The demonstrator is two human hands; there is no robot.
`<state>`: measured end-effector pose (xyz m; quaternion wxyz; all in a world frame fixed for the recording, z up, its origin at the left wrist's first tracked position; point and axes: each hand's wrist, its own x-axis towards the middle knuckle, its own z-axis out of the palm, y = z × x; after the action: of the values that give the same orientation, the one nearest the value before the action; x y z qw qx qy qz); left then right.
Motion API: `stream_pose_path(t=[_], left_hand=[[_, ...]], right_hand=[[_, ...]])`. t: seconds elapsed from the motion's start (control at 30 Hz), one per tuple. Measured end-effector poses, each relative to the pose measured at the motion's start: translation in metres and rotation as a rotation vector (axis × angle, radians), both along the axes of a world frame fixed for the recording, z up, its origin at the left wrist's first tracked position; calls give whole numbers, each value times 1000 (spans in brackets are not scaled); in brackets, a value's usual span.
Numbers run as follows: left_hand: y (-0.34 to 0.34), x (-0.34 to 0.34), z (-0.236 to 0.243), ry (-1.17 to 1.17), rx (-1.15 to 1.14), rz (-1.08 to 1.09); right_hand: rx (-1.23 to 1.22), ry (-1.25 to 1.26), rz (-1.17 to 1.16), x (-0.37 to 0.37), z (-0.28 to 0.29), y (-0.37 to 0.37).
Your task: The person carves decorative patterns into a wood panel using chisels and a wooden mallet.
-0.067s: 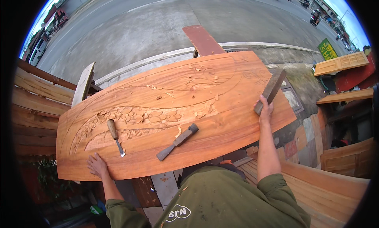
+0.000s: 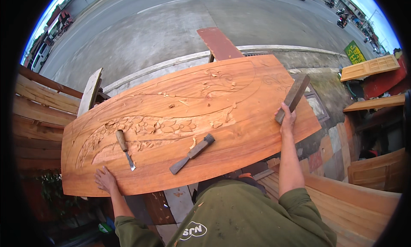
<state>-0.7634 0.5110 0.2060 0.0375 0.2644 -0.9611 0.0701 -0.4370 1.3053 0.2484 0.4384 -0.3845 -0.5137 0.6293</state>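
A broad wooden panel (image 2: 257, 138) lies in front of me, carved with a band of flowers (image 2: 165, 126) and scattered with wood shavings. My left hand (image 2: 105, 180) rests flat on its near left edge, fingers spread. At the right end, my right hand (image 2: 288, 120) is closed around the lower end of a dark rectangular wooden block (image 2: 295, 95), held slanting over the panel. Just above my left hand lies a chisel (image 2: 122, 142) with a rounded wooden handle. A wider chisel (image 2: 198, 150) with a dark, thick handle lies near the panel's middle front.
A reddish-brown board (image 2: 220, 43) sticks out beyond the panel's far side, and a pale plank (image 2: 90, 90) stands at the left. Stacked boards (image 2: 45, 114) fill the far left. Slatted wood (image 2: 329, 204) lies by my right side. Motorbikes (image 2: 342, 21) are on the road beyond.
My hands, the block and both chisels have not visibly moved. On the road at the top right, the motorbikes have shifted slightly.
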Motion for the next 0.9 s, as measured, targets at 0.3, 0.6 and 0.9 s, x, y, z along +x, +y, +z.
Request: stream_pose_path(t=[0.3, 0.6, 0.9], left_hand=[[1, 1, 4, 15, -13, -8], [7, 6, 17, -4, 43, 4], [12, 6, 20, -40, 80, 44]], right_hand=[[7, -10, 8, 0, 6, -2], [-4, 26, 20, -2, 2, 3], [22, 34, -8, -1, -2, 2]])
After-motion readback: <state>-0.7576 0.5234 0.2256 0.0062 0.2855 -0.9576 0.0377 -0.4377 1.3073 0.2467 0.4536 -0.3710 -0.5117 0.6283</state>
